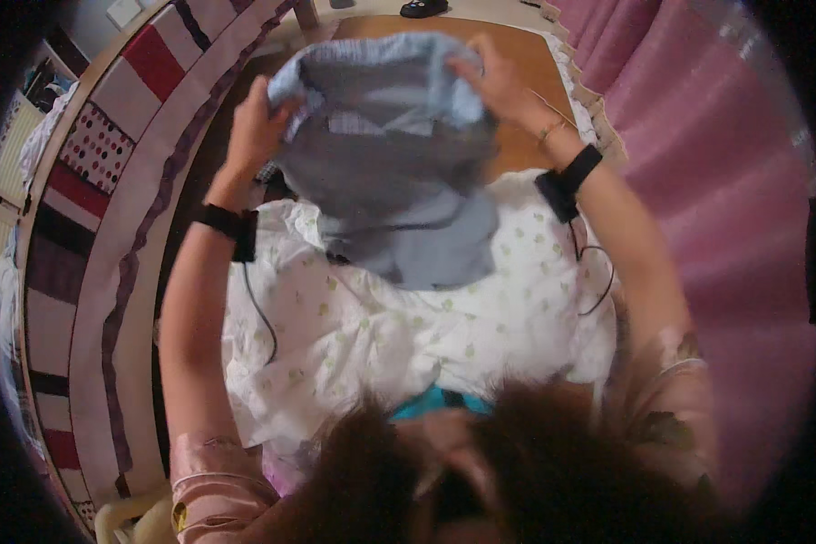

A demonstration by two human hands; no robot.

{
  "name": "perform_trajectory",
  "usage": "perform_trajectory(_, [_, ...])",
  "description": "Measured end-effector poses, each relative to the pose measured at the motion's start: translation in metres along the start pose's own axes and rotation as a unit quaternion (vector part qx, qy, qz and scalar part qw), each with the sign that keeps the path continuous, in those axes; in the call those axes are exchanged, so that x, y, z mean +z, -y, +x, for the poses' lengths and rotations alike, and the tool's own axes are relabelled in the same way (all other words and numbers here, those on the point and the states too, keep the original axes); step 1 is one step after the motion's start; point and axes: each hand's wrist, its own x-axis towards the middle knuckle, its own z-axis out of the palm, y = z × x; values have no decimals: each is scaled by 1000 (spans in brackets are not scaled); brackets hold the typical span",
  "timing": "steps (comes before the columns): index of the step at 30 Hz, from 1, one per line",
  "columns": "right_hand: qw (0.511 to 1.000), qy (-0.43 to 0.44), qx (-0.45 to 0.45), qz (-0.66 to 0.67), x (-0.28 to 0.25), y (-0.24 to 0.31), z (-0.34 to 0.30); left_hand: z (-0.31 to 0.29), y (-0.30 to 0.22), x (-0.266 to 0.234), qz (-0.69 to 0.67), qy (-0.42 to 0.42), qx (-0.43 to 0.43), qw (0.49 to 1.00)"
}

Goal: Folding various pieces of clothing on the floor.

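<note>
I hold a grey and light-blue garment (394, 154) up in front of me with both hands. My left hand (256, 127) grips its upper left edge. My right hand (494, 77) grips its upper right edge. The garment hangs down between my hands, its lower part draping over a white cloth with small green print (399, 317) that lies on my lap. A black band sits on each wrist, and thin black cables run from them down over the white cloth.
A patchwork quilt (109, 163) with red, white and dark stripes runs along the left. A pink curtain (698, 136) hangs on the right. A wooden floor (517, 54) lies beyond the garment, with a dark item (423, 7) at the top.
</note>
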Motion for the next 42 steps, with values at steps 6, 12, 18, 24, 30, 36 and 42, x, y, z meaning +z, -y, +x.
perform_trajectory(6, [977, -4, -194, 83, -104, 37, 23, 38, -64, -110, 160, -40, 168, 972])
perform_trajectory(12, [933, 5, -249, 258, -174, 9, 57, 86, -75, -200, -72, 279, 213, 934])
perform_trajectory(18, [928, 108, -127, 334, -215, 113, 8, 110, -26, -294, -444, 301, -11, 844])
perform_trajectory(24, [953, 70, -50, 291, -236, 105, -9, 68, -112, -244, -312, 416, 79, 850])
perform_trajectory(30, [976, 105, 9, 192, -225, 117, -23, 24, -93, -245, -31, 234, 171, 957])
perform_trajectory(36, [977, -7, -74, 202, -206, 103, -8, 47, -96, -232, 250, -63, 233, 938])
perform_trajectory(42, [987, -81, -115, 75, -200, 86, 18, 48, -90, -246, 218, -110, 183, 952])
